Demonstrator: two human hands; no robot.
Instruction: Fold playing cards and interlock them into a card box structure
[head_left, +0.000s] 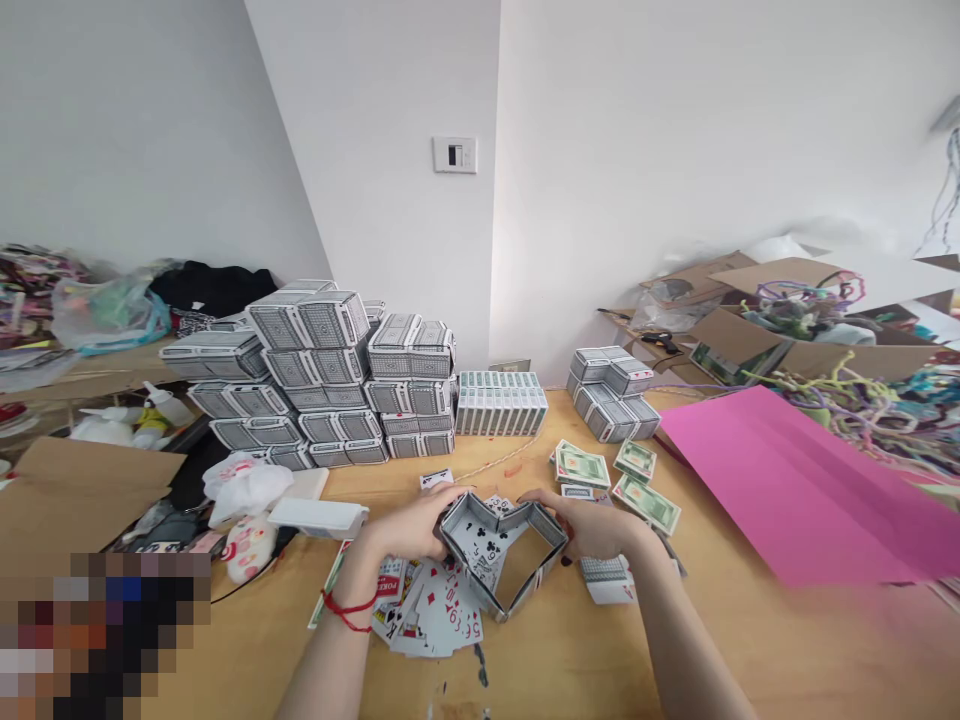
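Observation:
My left hand, a red string round its wrist, grips the left side of a heart-shaped frame built from folded grey-backed playing cards. On the opposite side, my right hand holds the same frame between thumb and fingers. The heart is open in the middle, and cards and wooden tabletop show through it. Loose playing cards lie fanned face up beneath and left of the heart. A few more cards lie below my right hand. Green card packs sit just beyond it.
Tall stacks of grey card blocks stand at the back left. Beside them is a row of card boxes; a smaller stack is farther right. A pink sheet and a cardboard box occupy the right. A white box lies left.

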